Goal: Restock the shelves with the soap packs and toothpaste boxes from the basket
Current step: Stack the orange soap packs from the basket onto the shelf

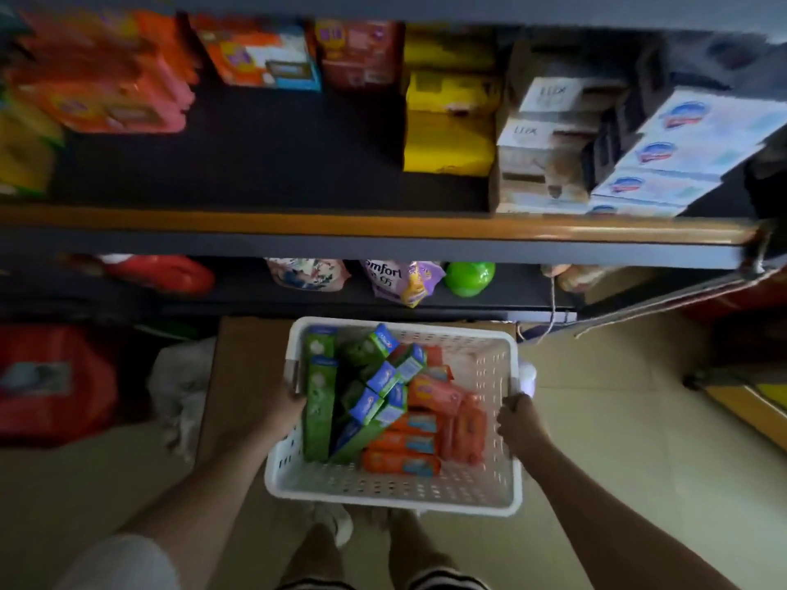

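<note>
Toothpaste boxes (340, 402), green and blue, are heaped in the left part of a white basket (481, 491), with orange soap packs (426, 423) lying to their right. The basket is gripped at its left rim by the left hand (285, 404) and at its right rim by the right hand (517, 419), fingers curled over each edge. It is held below a shelf (255, 163) with a bare dark middle stretch.

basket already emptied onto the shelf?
No, the white basket still holds green toothpaste boxes and orange soap packs, with the left hand and right hand gripping its sides.
</note>
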`<control>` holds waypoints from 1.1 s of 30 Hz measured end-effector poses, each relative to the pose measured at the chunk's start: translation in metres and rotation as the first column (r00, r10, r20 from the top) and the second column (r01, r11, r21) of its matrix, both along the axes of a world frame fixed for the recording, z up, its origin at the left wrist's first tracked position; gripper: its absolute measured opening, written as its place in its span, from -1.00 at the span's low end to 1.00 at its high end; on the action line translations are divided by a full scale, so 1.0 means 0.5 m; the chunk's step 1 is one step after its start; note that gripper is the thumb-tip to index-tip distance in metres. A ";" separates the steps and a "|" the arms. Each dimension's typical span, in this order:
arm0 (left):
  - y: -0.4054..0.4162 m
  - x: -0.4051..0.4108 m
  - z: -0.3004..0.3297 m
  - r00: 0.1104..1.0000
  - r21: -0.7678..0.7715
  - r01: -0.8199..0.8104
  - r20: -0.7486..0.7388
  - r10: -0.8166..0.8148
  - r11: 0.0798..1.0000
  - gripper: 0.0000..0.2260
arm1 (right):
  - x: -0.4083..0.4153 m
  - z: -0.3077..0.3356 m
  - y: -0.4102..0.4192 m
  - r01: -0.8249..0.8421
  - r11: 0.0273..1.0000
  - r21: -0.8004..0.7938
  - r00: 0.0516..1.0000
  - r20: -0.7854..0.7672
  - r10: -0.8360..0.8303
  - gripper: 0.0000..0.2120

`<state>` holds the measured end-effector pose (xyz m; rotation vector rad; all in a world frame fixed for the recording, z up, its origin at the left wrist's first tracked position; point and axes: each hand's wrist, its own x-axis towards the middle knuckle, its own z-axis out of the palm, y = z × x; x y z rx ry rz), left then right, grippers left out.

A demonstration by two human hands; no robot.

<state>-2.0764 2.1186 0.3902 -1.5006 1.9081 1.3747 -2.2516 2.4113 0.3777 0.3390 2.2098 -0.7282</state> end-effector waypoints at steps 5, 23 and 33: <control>0.006 0.010 -0.024 1.000 -0.145 0.000 -0.014 -0.002 0.989 -0.79 | -0.002 0.037 -0.019 -0.102 0.991 0.092 0.994 -0.040 0.106 -0.78; -0.049 0.059 0.110 0.677 -0.545 0.608 -0.024 -0.736 0.577 -0.40 | 0.151 0.091 -0.292 -0.540 0.815 -0.213 0.842 -0.131 0.524 -0.51; -0.005 -0.025 0.086 0.076 -0.755 0.643 0.226 -0.971 -0.126 -0.13 | 0.106 0.129 -0.239 -0.122 0.830 -0.544 0.863 0.354 0.359 -0.62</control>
